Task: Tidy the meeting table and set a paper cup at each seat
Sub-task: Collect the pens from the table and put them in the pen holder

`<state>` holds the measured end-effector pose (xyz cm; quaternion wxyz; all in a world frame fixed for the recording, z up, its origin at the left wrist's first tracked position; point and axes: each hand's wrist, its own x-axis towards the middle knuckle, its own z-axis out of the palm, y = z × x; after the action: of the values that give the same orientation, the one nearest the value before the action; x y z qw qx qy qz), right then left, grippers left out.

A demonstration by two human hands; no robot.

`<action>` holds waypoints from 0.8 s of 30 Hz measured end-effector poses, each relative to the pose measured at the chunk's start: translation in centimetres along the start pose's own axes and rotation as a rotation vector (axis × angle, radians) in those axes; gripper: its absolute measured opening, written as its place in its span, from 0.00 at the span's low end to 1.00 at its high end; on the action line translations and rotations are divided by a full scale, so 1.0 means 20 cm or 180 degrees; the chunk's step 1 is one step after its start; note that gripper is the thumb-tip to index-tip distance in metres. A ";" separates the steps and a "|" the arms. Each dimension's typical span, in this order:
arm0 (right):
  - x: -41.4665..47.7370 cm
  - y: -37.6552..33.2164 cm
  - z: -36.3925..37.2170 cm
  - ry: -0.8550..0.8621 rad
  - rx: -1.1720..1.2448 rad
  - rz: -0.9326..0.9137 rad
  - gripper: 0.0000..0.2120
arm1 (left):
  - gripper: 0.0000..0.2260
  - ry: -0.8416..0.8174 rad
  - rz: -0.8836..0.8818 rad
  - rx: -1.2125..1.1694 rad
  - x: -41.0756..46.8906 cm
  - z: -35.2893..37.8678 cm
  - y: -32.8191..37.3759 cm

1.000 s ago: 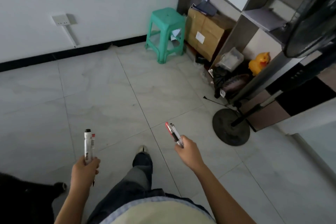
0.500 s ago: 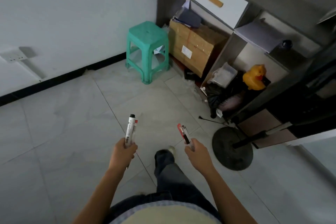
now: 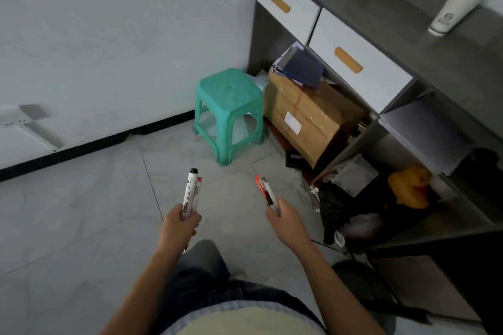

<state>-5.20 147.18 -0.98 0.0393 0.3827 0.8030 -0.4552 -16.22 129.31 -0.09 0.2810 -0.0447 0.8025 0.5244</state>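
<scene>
1. White-barrelled markers (image 3: 190,193), one black cap and one red, upright in left hand (image 3: 178,228). Fingers curled tight round lower barrels, caps up. Prob. bundled as a pair to shift clutter in one trip.
2. Second pair of pens (image 3: 267,192), red + dark, in right hand (image 3: 285,221). Fingers closed on their back ends, tips angled up and left. Held out front, clear of body: a carrying grip, not a writing one.
3. Judged step: tidying, w/ pens being carried off to storage. Likely bound for grey table (image 3: 402,22) w/ white drawers (image 3: 362,68) at right. No paper cups or meeting table in view, so cup-setting apparently not begun.
4. Surface (head cam, only view): pale marbled floor tiles (image 3: 81,212) w/ dark grout lines. Jeans leg (image 3: 201,266) between the arms.
5. Room: plain white wall (image 3: 109,22), black skirting (image 3: 95,141). Green plastic stool (image 3: 230,106) just beside cardboard box (image 3: 307,117), the box tucked under the table. White bottle (image 3: 451,11) on tabletop. Yellow duck toy (image 3: 408,187) on lower shelf among bags. Right edge blurred.
</scene>
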 end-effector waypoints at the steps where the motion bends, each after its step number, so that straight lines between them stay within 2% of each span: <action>1: 0.06 -0.01 0.00 -0.0099 -0.0036 0.0021 0.16 | 0.10 0.0011 -0.0044 -0.0003 0.06 0.02 0.03; 5: 0.36 -0.08 -0.05 -0.0296 -0.0207 0.0088 0.15 | 0.09 0.0083 -0.0084 -0.0014 0.39 0.08 0.20; 9: 0.72 -0.24 -0.18 -0.0010 -0.0184 0.0048 0.15 | 0.01 -0.0150 0.0070 0.0110 0.77 0.19 0.47; 13: 1.07 -0.41 -0.29 0.0263 -0.0017 0.0116 0.06 | 0.04 -0.0276 0.0404 0.0144 1.19 0.24 0.85; 18: 1.38 -0.60 -0.41 0.0537 0.0267 0.0265 0.15 | 0.03 -0.0550 0.0594 0.0278 1.54 0.37 1.21; 21: 1.47 -0.61 -0.46 0.0543 0.0278 0.0452 0.14 | 0.01 -0.0913 0.0532 0.0505 1.63 0.49 1.27; 24: 1.56 -0.61 -0.53 0.0615 0.0380 0.0547 0.12 | 0.06 -0.1193 0.0491 0.0665 1.72 0.60 1.35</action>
<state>-32.11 169.77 0.87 -0.0222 0.4937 0.7389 -0.4581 -50.15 159.53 1.32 0.3874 0.1443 0.7873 0.4575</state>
